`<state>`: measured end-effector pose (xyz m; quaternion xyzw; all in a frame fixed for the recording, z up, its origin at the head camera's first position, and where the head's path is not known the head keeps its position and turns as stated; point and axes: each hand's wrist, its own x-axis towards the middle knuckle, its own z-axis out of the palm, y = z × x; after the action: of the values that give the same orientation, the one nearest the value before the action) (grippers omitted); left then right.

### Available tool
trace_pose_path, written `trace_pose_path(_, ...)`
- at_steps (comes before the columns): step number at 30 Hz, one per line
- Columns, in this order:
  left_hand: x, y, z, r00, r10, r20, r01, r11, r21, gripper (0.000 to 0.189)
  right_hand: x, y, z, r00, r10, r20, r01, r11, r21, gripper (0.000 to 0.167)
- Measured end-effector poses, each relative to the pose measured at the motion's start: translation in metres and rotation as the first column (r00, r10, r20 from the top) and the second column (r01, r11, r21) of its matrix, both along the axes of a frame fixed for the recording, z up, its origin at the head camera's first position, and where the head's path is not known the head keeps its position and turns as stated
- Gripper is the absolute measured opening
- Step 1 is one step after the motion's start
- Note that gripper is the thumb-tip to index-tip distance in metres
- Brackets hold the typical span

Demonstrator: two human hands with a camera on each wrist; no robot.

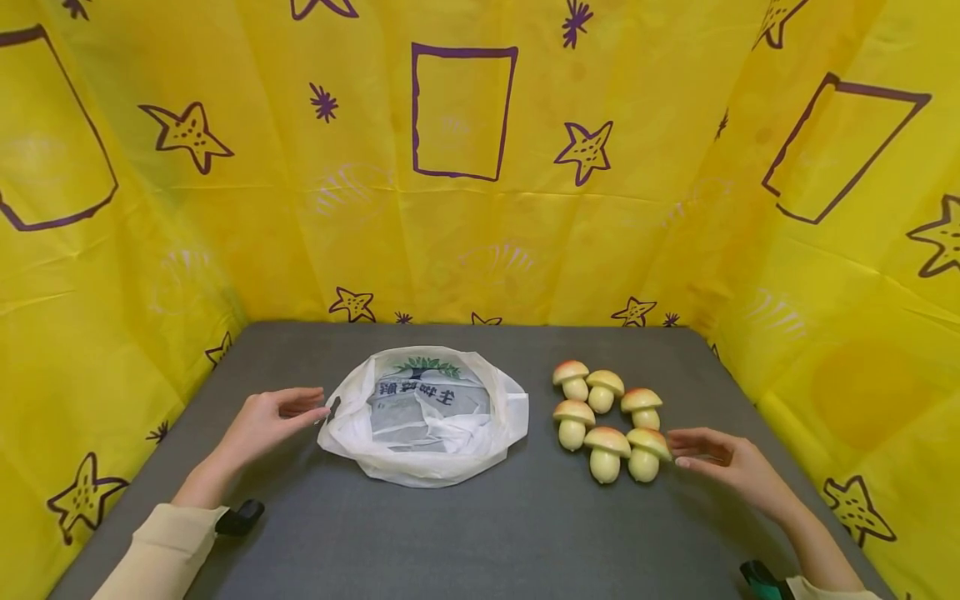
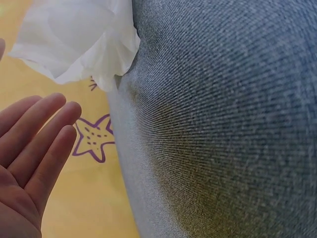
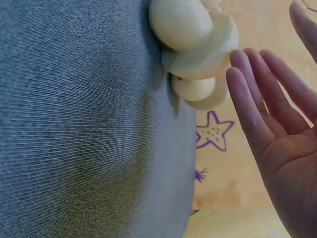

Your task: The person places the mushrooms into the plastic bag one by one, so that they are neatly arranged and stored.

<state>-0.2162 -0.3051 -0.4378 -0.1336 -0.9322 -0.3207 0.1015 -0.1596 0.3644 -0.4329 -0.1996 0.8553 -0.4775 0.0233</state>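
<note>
A white plastic bag [image 1: 438, 468] with its mouth spread wide sits left of the table's middle; green leaf print and dark lettering show inside. At its left rim is my left hand [image 1: 273, 421], fingers fairly straight; the left wrist view shows that hand [image 2: 29, 153] with nothing in it, a little apart from the bag [image 2: 79, 39]. Several toy mushrooms [image 1: 606, 442] with yellow and orange caps lie grouped right of the bag. My right hand [image 1: 731, 462] is just right of the nearest one, fingers extended, as the right wrist view shows beside the mushrooms [image 3: 193, 44].
The dark grey cloth-covered table [image 1: 480, 542] reaches back to yellow curtains [image 1: 480, 250] with starfish drawings, which stand behind and on both sides. A black strap piece [image 1: 240, 518] is on the left wrist, another [image 1: 761, 577] on the right.
</note>
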Motion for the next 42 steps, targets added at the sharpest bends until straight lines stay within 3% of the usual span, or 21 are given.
trace_pose_path(11, 0.000, 0.003, -0.004, 1.000, -0.006, 0.022, 0.006, 1.000, 0.021, 0.049, 0.001, -0.002, -0.005, 0.997, -0.011, 0.080, 0.013, 1.000, -0.019, 0.034)
trace_pose_path(18, -0.001, 0.004, -0.004, 1.000, -0.014, 0.023, 0.013, 1.000, 0.023, 0.049, 0.001, 0.001, -0.012, 0.991, -0.050, 0.127, 0.047, 0.998, 0.029, 0.031)
trace_pose_path(32, -0.002, 0.005, -0.003, 0.999, -0.021, 0.030, 0.021, 1.000, 0.012, 0.049, -0.006, -0.001, -0.019, 0.992, -0.010, 0.130, -0.004, 0.994, 0.111, 0.037)
trace_pose_path(42, -0.004, 0.007, -0.005, 0.999, -0.025, 0.030, 0.025, 1.000, 0.015, 0.047, -0.013, -0.008, -0.023, 0.986, -0.050, 0.161, 0.020, 0.983, 0.183, 0.043)
